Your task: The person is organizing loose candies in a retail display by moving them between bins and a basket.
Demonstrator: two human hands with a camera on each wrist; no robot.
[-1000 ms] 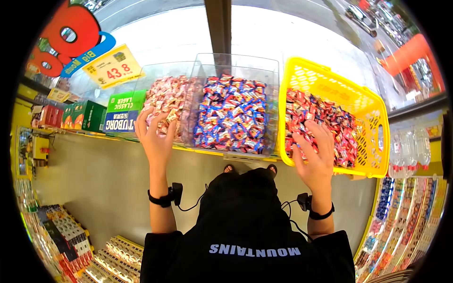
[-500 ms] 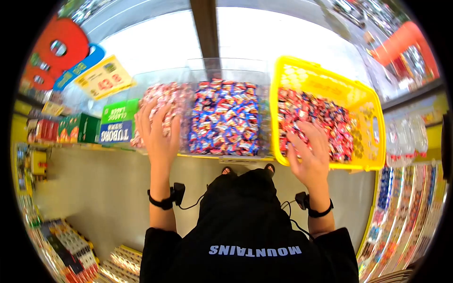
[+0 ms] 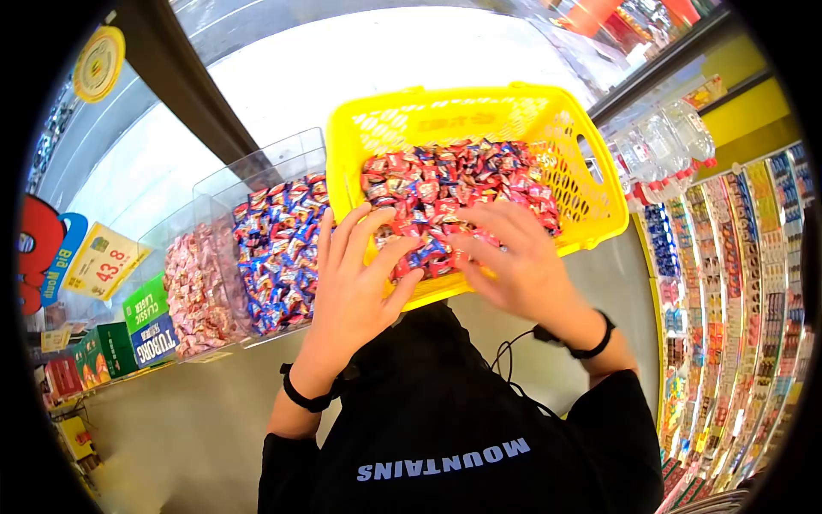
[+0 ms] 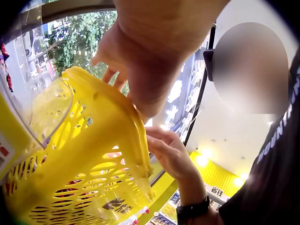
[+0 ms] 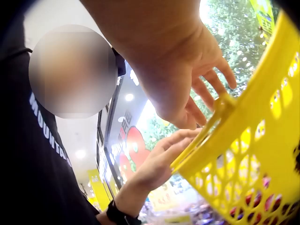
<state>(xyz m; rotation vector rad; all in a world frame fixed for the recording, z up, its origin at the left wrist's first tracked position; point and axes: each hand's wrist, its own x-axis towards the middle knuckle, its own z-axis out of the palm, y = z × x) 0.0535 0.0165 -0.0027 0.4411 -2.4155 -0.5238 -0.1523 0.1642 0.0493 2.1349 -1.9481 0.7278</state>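
A yellow plastic basket (image 3: 610, 201) with perforated walls (image 4: 101, 122) holds a heap of red-wrapped candies (image 3: 462, 176). My left hand (image 3: 351, 278) is over the basket's near left corner, its fingers spread apart and the tips close over the candies. From the near right side my right hand (image 3: 524, 267) reaches over the front rim, fingers loosely bent above the candies. No candy shows between the fingers of either hand. In the right wrist view the fingers hang just past the rim (image 5: 206, 133).
Left of the basket stand clear bins with blue-and-red candies (image 3: 282, 257) and pink-wrapped candies (image 3: 201, 291). Beyond them are a green Tuborg carton (image 3: 147, 308) and a price sign (image 3: 107, 261). Water bottles (image 3: 664, 150) stand at right, beside packed shelves (image 3: 728, 291). A window lies behind.
The view has turned toward the basket, which now sits near the middle. My left hand has left the pink candies and come to the basket, close to my right hand.
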